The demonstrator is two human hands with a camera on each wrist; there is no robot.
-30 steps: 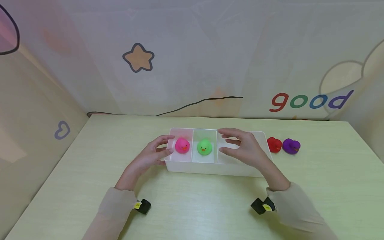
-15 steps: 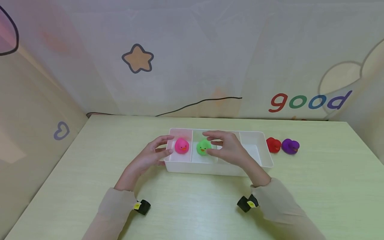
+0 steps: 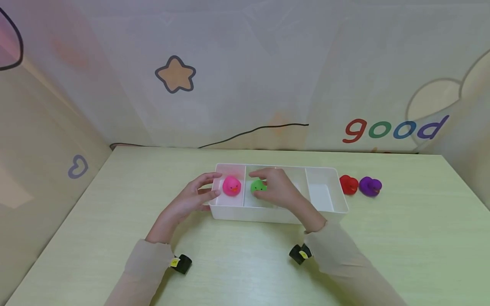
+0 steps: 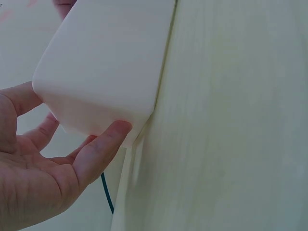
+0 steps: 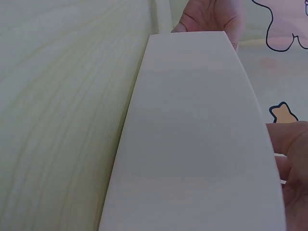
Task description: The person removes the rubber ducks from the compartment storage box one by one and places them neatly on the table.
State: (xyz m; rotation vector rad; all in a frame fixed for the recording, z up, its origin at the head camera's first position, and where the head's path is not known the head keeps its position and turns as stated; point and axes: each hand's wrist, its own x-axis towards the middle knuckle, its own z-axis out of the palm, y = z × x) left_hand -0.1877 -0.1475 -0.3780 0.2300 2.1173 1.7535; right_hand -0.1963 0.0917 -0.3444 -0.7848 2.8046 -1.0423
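In the head view a white divided tray (image 3: 268,215) lies on the table, a pink duck (image 3: 231,186) in its left compartment and a green duck (image 3: 258,186) in the one beside it. My left hand (image 3: 189,197) holds the tray's left end; in the left wrist view its thumb (image 4: 103,149) presses on the end wall. My right hand (image 3: 281,189) reaches over the tray, thumb and index finger parted around the green duck, partly covering it. Whether they touch it I cannot tell. The tray's side wall (image 5: 192,134) hides the ducks in the right wrist view.
Just right of the tray, a red duck (image 3: 348,185) and a purple duck (image 3: 370,186) sit side by side on the table (image 3: 245,263). Behind the table hangs a printed cloth backdrop (image 3: 245,76).
My right hand has moved left across the tray, from the divider right of the green duck to around that duck. My left hand keeps its place.
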